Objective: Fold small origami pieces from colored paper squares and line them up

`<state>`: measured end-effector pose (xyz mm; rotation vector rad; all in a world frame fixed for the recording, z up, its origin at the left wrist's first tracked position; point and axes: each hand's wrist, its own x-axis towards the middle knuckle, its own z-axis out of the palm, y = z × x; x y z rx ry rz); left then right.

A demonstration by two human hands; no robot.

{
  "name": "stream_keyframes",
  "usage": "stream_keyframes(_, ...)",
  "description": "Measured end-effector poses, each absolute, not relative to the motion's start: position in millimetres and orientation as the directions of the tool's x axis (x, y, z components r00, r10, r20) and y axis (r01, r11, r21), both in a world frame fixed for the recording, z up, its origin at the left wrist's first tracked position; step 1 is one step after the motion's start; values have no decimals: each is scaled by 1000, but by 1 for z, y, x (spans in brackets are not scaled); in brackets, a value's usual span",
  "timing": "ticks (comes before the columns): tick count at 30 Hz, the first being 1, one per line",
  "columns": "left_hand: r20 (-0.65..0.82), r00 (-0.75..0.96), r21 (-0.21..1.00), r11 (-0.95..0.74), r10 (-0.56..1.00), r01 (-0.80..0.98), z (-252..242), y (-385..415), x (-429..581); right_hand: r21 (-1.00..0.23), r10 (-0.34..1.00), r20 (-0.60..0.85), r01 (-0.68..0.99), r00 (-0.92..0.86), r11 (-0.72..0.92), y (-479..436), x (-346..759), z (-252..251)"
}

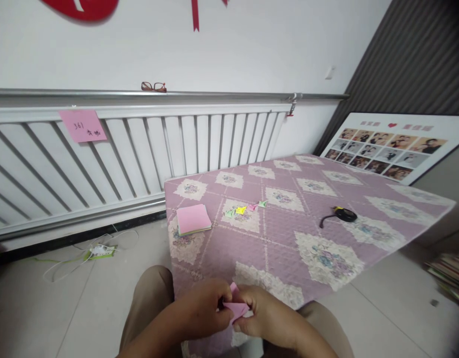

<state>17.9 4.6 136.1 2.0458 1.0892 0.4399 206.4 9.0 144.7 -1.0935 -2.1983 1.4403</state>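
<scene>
Between my two hands, over the near edge of the table, is a piece of folded pink paper. My left hand pinches it from the left, fingers curled and thumb on top. From the right, my right hand grips the same paper between thumb and fingers. Part of the paper is hidden by the fingers. Farther up the table lies a row of several small folded paper pieces, among them a yellow one, a pink one and a green one. A stack of square paper, pink on top, lies at the left.
A patterned purple cloth covers the table. A black coiled object with a strap rests on its right side. Behind stands a white radiator with glasses on the pipe above. A power strip with cables lies on the floor.
</scene>
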Motion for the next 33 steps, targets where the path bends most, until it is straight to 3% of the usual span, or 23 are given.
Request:
stream_keyframes(6,-19,489,764,-303,872,570,119,3,19,-835,818,-37,467,-574,290,0,198,138)
stream_keyframes(17,-2,376,885,-174,927,432,101,-1,17,-901,898,-44,406,-437,153,2,209,126)
stream_keyframes(20,-12,311,955,-81,950,284,94,-1,21,-896,930,-54,429,-364,116,3,207,118)
stream_keyframes(23,12,257,1000,-13,966,2,85,-3,30,-902,956,-38,422,-289,92,4,204,113)
stream_keyframes(25,-23,251,995,47,968,-92,79,-5,35,-910,968,-9,403,-250,96,4,203,111)
stream_keyframes(30,-220,310,960,261,925,-98,74,-12,44,-935,979,16,344,-204,87,2,202,108)
stream_keyframes(33,-256,291,948,299,922,-112,76,-14,47,-953,978,-15,299,-208,49,0,201,105)
